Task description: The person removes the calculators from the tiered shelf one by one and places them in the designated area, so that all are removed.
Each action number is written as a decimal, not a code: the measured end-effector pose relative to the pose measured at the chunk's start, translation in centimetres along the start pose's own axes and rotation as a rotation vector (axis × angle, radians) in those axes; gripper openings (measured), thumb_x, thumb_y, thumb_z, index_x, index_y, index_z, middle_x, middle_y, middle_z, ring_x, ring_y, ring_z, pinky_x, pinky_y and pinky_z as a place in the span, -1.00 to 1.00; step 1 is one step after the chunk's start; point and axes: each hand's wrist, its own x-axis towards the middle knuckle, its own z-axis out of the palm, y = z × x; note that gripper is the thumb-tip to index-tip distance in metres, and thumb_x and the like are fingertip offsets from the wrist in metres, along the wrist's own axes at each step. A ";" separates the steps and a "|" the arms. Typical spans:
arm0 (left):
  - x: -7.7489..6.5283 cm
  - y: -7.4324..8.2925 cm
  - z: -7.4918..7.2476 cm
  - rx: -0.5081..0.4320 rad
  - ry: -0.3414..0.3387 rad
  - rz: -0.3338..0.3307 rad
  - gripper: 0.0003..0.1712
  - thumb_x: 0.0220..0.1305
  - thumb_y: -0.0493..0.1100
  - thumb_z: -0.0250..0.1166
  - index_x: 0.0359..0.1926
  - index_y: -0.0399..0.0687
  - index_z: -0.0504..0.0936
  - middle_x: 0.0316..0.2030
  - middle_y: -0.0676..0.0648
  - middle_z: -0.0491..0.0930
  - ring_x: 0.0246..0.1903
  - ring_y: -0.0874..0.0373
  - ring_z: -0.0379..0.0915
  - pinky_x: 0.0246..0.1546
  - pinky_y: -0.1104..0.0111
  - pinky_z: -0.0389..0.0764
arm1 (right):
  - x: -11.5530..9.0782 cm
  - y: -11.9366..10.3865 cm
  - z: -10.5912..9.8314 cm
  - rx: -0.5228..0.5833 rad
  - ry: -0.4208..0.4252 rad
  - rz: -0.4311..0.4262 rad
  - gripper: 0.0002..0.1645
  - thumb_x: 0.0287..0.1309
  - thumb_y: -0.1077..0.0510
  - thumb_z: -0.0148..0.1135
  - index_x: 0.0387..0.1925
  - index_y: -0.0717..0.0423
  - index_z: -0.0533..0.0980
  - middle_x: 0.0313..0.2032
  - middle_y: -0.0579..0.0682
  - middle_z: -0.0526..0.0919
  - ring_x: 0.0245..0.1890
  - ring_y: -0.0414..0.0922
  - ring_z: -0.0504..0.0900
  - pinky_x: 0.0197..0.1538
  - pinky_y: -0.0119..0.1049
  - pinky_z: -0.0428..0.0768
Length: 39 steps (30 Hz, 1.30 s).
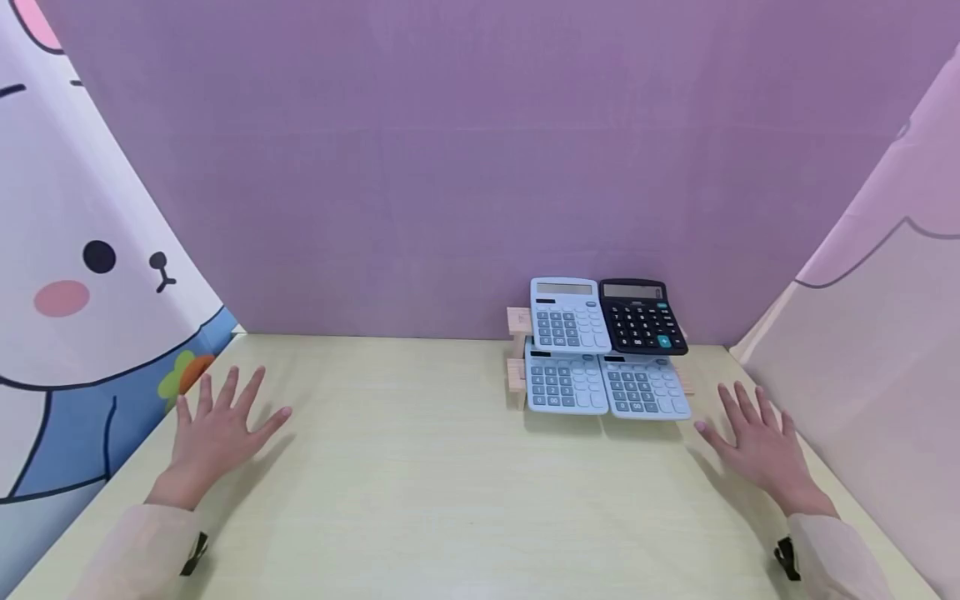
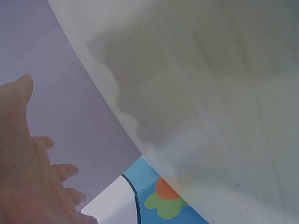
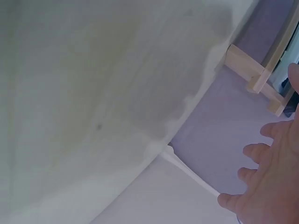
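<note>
My left hand (image 1: 217,433) hovers over the left side of the table, fingers spread and holding nothing. On the right, my right hand (image 1: 767,448) is likewise spread and bare, just right of a wooden two-tier rack (image 1: 519,322). The upper tier bears a light blue calculator (image 1: 570,315) beside a black calculator (image 1: 643,318). Below them sit two more light blue ones, a left calculator (image 1: 566,387) and a right calculator (image 1: 647,390), their top parts hidden by the upper tier. The right wrist view catches the rack's side (image 3: 254,70) past the fingers.
The pale wooden table (image 1: 420,467) runs back to a purple cloth wall (image 1: 375,167). A cartoon-printed curtain (image 1: 67,192) borders the left side, and a pink and white curtain (image 1: 885,333) borders the right. Dark clips sit at both sleeve cuffs.
</note>
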 end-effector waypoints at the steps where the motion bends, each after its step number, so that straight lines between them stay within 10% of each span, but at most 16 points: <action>1: 0.0 0.0 0.0 -0.001 0.002 0.003 -0.03 0.16 0.38 -0.01 0.42 0.06 -0.14 0.33 -0.44 -0.09 0.28 -0.47 -0.53 0.11 -0.45 -0.49 | 0.0 0.0 0.0 0.002 0.001 0.001 -0.07 0.24 -0.30 -0.17 0.40 0.16 -0.17 0.38 0.32 -0.17 0.37 0.23 -0.46 0.19 0.47 -0.22; 28: 1.8 3.9 1.1 -0.077 0.031 0.139 -0.13 0.17 0.29 0.10 0.34 -0.11 0.13 0.24 -0.44 0.18 0.17 -0.45 0.08 0.13 -0.34 0.13 | 2.1 -0.9 0.0 0.211 0.089 -0.022 -0.11 0.26 -0.12 -0.03 0.29 0.49 -0.03 0.19 0.55 0.11 0.14 0.47 0.12 0.09 0.40 0.17; 39: 2.2 6.0 2.1 -0.174 0.061 0.194 -0.18 0.14 0.18 0.21 0.30 -0.16 0.21 0.16 -0.37 0.32 0.04 -0.33 0.33 -0.18 -0.16 0.52 | 2.8 -1.5 0.0 0.306 0.073 0.031 -0.14 0.28 -0.10 -0.04 0.26 0.54 -0.01 0.15 0.59 0.15 0.10 0.48 0.16 0.09 0.37 0.21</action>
